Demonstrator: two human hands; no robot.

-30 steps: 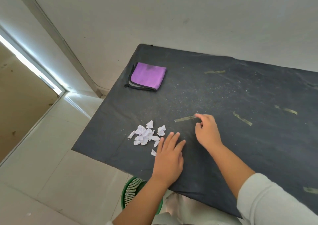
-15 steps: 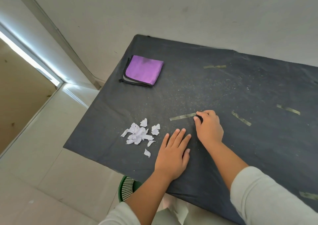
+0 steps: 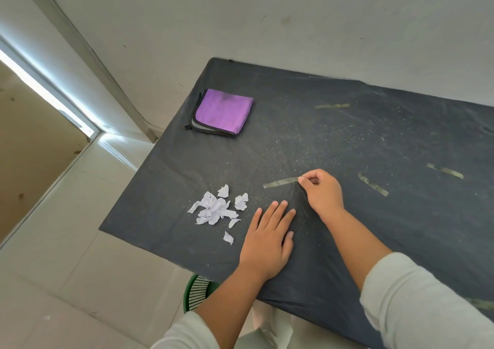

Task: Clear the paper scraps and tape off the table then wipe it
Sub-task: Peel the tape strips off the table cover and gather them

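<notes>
While the green basket [image 3: 199, 291] waits on the floor under the near edge of the table [image 3: 347, 140], nothing has gone into it that I can see. Furthest left on the dark cloth lie the paper scraps [image 3: 215, 209] — a loose white heap, roughly a dozen pieces, with one stray bit nearer me. Behind them, toward the far left corner, sits one folded purple cloth [image 3: 223, 112], the likely wiper for later.

Next comes my left hand [image 3: 267, 244], flat and spread, palm down on the cover, holding nothing; I judge it is there to pin the fabric. Just beyond its fingertips lies the tape strip [image 3: 280, 182] I am working on. Its long axis runs left to right, tilted slightly up at the right, and its right end meets my right hand [image 3: 322, 191], which is closed narrow, thumb and forefinger pinching that end. The cloth puckers up below the pinch, so the peel should go leftward along the strip, low and slow, or the cover will lift with it.

My right hand is clearly the nearer one for this job. Further right I count three more strips on the table, well apart from each other, plus what looks like a fifth at the near right edge — partly hidden by my sleeve.
</notes>
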